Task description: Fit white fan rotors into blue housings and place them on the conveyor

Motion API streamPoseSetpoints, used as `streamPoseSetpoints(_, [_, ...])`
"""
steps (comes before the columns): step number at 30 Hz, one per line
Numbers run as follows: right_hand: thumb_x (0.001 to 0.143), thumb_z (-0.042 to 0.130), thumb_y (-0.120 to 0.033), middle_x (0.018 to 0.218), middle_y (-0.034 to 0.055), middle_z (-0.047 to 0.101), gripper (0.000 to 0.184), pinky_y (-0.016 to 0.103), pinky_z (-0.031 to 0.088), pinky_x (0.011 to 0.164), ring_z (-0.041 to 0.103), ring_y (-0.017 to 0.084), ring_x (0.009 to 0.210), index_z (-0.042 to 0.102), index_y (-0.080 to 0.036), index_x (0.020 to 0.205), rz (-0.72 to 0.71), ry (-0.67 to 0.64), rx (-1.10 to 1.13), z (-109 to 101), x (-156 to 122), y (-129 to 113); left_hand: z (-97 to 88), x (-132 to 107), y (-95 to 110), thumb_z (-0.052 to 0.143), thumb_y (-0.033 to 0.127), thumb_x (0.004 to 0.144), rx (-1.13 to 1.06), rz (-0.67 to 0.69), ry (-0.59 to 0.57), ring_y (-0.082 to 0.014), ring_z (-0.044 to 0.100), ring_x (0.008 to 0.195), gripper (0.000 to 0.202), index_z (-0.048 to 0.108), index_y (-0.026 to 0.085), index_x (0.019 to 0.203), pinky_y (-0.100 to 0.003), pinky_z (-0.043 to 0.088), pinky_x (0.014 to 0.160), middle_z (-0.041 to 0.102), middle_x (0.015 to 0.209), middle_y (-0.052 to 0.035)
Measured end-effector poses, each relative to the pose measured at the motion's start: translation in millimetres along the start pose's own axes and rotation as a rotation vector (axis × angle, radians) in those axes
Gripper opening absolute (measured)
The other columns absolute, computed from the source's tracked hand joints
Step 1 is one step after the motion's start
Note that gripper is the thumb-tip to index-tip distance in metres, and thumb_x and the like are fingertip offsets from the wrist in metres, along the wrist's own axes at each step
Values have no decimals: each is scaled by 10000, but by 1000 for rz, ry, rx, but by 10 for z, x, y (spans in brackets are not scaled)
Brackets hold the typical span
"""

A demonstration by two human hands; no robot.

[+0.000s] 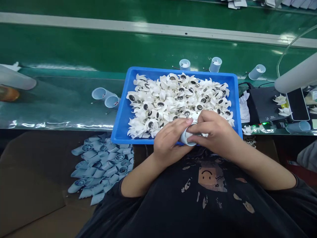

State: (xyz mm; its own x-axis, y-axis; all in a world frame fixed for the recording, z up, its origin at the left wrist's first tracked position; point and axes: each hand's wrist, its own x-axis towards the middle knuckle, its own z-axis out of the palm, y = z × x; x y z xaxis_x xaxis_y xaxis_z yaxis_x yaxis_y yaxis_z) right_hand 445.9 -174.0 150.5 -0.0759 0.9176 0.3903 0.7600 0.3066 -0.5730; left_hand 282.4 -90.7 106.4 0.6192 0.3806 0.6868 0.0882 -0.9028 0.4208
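My left hand is wrapped round a light blue plastic tube, held in front of my chest at the near edge of a blue tray. At the tube's open end, the thumb and fingers of my right hand are pinched together and reach into the mouth. What the right fingertips grip inside is mostly hidden; a bit of white shows there. Heaped in the tray are many white fan impellers, several with dark round hubs facing up.
Two blue tubes lie left of the tray. Behind it stand blue tubes with white impellers inside. A cardboard box of blue housings is below left. At right sit a black box, a phone and loose impellers.
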Motion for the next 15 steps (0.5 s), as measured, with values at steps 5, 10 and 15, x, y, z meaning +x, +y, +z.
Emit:
streamPoseSetpoints(5, [962,566,-382,691,1,432,396,281,374,617,450,122,650,658,-158,650,-74,48,104,-163,-132,-97,-76,10,-146,780,352,783,1,-81,42,-234,710,1029,531,570,220,1253,-341,582,915,740,1117,-77])
streamPoseSetpoints(10, [932,521,-564,1205,166,547,487,498,437,907,511,316,1121,663,-162,1168,-146,100,-175,-78,-177,-36,-124,82,-163,745,387,812,-79,-42,-98,-240,687,1087,557,547,235,1309,-348,566,938,711,1189,-88])
streamPoseSetpoints(15, [968,497,-296,1008,81,584,234,423,483,773,575,220,891,677,-184,870,-312,313,-200,-376,-523,4,-344,294,-433,745,538,762,-20,-5,-167,-270,632,1108,574,611,244,1236,-424,538,955,642,1208,-111])
